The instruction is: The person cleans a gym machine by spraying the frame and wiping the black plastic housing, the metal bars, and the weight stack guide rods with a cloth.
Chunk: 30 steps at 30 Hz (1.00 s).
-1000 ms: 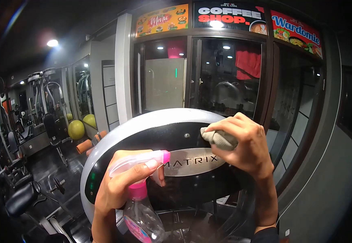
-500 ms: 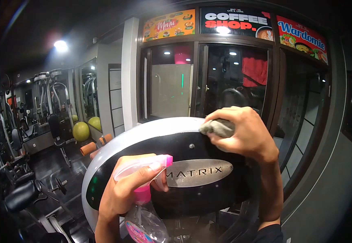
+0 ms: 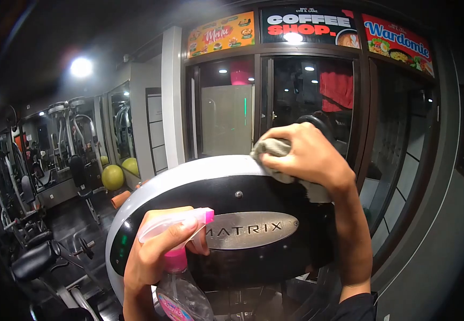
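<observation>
A rounded black panel (image 3: 189,198) with a silver rim and an oval MATRIX plate (image 3: 253,231) stands in front of me. My left hand (image 3: 162,235) is wrapped round the neck of a clear spray bottle (image 3: 186,291) with a pink and white trigger head, held before the panel's left part. At the top of the rim, my right hand (image 3: 312,155) grips a bunched grey-green cloth (image 3: 272,153), which lies against the rim's upper edge. Part of the cloth is hidden behind the fingers.
Gym machines (image 3: 77,128) and a padded black bench (image 3: 37,260) stand at the left, with a green exercise ball (image 3: 113,177) near a mirror. Behind the panel are dark-framed glass doors (image 3: 224,117) under a coffee shop sign (image 3: 311,25).
My right hand and the cloth have shifted a little left and up along the rim. The left hand and bottle sit slightly further left in view, and the view has turned slightly.
</observation>
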{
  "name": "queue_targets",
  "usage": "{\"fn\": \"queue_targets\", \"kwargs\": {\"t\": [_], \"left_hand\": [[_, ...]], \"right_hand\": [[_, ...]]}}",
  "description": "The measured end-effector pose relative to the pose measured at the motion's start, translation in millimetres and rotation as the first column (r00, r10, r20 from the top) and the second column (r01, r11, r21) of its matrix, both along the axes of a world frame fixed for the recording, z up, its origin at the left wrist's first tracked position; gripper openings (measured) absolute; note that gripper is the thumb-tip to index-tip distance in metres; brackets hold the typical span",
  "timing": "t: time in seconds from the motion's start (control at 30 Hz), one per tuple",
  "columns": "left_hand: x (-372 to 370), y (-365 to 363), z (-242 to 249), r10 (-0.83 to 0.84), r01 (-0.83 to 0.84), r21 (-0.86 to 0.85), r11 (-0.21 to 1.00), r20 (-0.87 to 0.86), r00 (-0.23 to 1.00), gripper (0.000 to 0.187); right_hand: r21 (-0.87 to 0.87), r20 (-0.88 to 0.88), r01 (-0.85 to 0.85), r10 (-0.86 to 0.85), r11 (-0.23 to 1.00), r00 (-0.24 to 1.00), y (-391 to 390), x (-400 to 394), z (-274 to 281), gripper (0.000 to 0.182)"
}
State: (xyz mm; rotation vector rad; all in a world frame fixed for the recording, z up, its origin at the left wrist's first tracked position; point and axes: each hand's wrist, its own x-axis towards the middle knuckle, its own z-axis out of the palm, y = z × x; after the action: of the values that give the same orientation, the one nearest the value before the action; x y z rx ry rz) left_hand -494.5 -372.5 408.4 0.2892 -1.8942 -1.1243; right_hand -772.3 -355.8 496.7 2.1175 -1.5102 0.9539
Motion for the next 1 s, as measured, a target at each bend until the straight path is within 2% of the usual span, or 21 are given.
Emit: {"fn": "queue_targets", "kwargs": {"t": [0.07,0.13,0.23,0.27,0.33,0.4,0.47,0.5,0.6,0.67,0.73,0.8,0.87,0.9,1.0], "left_hand": [[0,0,0,0.025,-0.025,0.007,1.0,0.005,1.0,0.044],[0,0,0,0.03,-0.03,0.005,1.0,0.01,1.0,0.044],[-1,0,-1,0.042,-0.042,-0.004,0.999,0.012,0.999,0.045],[-2,0,-1,0.049,-0.049,-0.007,0.999,0.013,0.999,0.045],[-3,2,-2,0.062,-0.062,-0.001,0.998,-0.003,0.998,0.045],[-3,4,-1,0.072,-0.072,0.007,0.997,-0.019,0.997,0.045],[-1,5,1,0.065,-0.065,-0.031,0.997,0.003,0.998,0.044],[-2,6,2,0.061,-0.061,-0.027,0.998,0.005,0.998,0.044],[-5,11,0,0.053,-0.054,-0.036,0.998,-0.024,0.998,0.043],[-7,15,-2,0.103,-0.105,-0.031,0.994,-0.073,0.992,0.043],[-7,19,0,0.081,-0.083,-0.027,0.996,-0.051,0.995,0.044],[-10,25,1,0.055,-0.056,-0.026,0.998,-0.026,0.998,0.044],[-13,31,2,0.067,-0.067,0.043,0.997,-0.005,0.998,0.044],[-15,29,-1,0.029,-0.028,0.019,0.999,-0.011,1.0,0.042],[-20,32,-4,0.019,-0.019,0.038,0.999,-0.009,1.0,0.038]], "right_hand": [[0.069,0.072,0.094,-0.099,0.993,0.992,13,-17,-2,0.037],[0.113,0.152,0.048,-0.065,0.992,0.986,15,-27,-6,0.037],[-0.01,0.091,0.035,-0.034,0.999,0.995,6,-11,-9,0.033],[-0.031,0.115,-0.022,0.026,0.999,0.993,1,-2,-11,0.03],[-0.116,0.008,-0.038,0.039,0.992,0.999,2,18,-11,0.026],[-0.134,-0.034,-0.065,0.061,0.989,0.998,5,20,-12,0.023],[-0.147,-0.129,-0.115,0.097,0.982,0.987,12,13,-17,0.027],[-0.12,-0.099,-0.118,0.107,0.986,0.989,20,7,-18,0.029],[-0.058,-0.056,0.074,-0.077,0.996,0.995,48,-7,-24,0.028],[-0.056,-0.035,0.119,-0.121,0.991,0.992,54,-11,-32,0.026],[-0.187,-0.026,0.151,-0.158,0.971,0.987,52,-8,-41,0.025],[-0.306,-0.081,0.067,-0.096,0.95,0.992,44,9,-47,0.028],[-0.329,-0.173,0.076,-0.139,0.941,0.975,39,30,-49,0.029],[-0.326,-0.172,0.085,-0.148,0.941,0.974,40,36,-50,0.029],[-0.313,-0.199,0.019,-0.085,0.949,0.976,49,41,-56,0.027]]}}
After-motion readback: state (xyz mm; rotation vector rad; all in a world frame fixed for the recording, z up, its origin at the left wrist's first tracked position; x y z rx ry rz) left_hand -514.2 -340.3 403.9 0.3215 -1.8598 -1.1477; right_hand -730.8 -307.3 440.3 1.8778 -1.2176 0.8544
